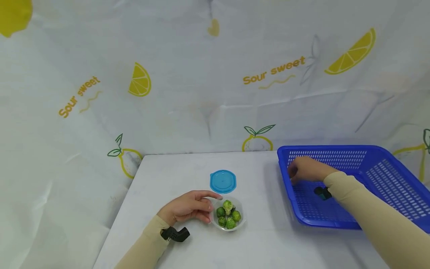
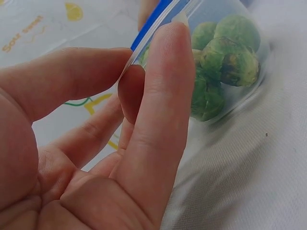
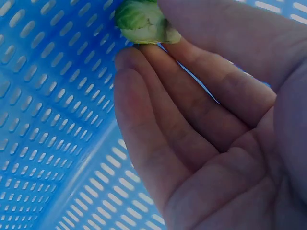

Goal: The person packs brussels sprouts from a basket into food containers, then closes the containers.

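Observation:
A clear plastic tub (image 1: 243, 218) stands on the table, with several green Brussels sprouts (image 1: 230, 223) inside. My left hand (image 1: 188, 207) pinches its rim from the left side; the left wrist view shows the fingers (image 2: 165, 86) at the tub's edge. Inside the blue basket (image 1: 399, 183), near its left wall, my right hand (image 1: 310, 170) pinches a Brussels sprout (image 3: 141, 24) between thumb and fingertips. The thumb covers part of that sprout, and in the head view the hand hides it.
Just behind the tub, a light blue lid (image 1: 223, 181) lies flat on the white table (image 1: 174, 175). The slotted basket takes up the table's right side, its walls rising around my right hand. A wall sheet (image 1: 201, 93) printed with lemons hangs at the back.

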Tool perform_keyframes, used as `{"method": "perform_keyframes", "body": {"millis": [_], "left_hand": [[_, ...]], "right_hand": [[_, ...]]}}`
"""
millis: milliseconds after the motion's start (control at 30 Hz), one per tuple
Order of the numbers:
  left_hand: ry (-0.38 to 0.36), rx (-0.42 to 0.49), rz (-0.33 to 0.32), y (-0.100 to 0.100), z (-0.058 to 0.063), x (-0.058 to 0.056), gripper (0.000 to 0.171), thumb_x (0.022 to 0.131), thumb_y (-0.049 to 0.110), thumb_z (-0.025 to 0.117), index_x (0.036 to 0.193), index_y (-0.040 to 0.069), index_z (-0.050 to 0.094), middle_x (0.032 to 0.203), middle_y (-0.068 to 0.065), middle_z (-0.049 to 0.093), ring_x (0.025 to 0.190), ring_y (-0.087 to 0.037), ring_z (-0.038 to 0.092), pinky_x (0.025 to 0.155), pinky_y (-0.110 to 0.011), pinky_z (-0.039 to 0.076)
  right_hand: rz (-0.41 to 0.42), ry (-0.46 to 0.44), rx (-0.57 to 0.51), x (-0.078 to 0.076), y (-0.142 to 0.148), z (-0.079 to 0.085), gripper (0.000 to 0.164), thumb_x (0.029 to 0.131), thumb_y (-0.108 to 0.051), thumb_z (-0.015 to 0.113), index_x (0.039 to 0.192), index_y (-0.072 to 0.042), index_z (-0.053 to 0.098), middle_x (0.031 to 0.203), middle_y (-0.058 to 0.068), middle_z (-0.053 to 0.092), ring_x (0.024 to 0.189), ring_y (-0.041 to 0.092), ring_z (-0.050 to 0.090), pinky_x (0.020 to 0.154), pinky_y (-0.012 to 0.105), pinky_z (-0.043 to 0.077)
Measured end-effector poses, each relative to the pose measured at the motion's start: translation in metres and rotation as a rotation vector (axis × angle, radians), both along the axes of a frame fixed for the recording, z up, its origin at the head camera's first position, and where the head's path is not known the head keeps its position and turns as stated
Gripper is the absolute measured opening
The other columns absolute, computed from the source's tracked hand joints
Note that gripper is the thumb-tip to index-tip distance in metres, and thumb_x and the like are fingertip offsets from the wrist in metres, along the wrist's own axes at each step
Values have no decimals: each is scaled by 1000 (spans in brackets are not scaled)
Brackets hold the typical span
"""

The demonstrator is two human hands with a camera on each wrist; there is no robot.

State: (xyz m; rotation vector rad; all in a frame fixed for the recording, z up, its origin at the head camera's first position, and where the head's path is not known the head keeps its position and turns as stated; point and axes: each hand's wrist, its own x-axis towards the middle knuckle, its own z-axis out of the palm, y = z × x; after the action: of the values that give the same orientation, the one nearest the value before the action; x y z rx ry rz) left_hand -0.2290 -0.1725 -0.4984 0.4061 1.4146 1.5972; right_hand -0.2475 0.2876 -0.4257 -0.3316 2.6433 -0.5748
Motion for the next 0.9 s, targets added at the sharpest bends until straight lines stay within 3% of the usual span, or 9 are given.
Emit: {"method": "perform_keyframes", "body": {"millis": [367,600,900], "left_hand": [[-3,5,-4,0,-1,-1,60,103,7,68,160,3,48,95,-2,77,82,-14,80,81,-32,70],[-2,10,-11,3,-2,-3,57,104,5,66,159,2,49,95,-2,77,82,-14,79,81,-32,70],[4,3,-5,1,-2,-2,59,104,7,68,159,3,48,95,-2,77,83,-14,79,81,-32,70]], "right_hand": [[-4,35,-1,-2,-4,-5,13,83,-12,89,92,-6,81,89,3,77,82,18,69,78,44,65],[-24,21,-25,4,11,-3,19,86,-14,88,101,-6,81,98,4,78,91,20,71,84,46,66],[-40,75,-91,24,24,15,22,93,-20,84,110,-7,82,106,3,80,100,22,74,88,49,66]]}}
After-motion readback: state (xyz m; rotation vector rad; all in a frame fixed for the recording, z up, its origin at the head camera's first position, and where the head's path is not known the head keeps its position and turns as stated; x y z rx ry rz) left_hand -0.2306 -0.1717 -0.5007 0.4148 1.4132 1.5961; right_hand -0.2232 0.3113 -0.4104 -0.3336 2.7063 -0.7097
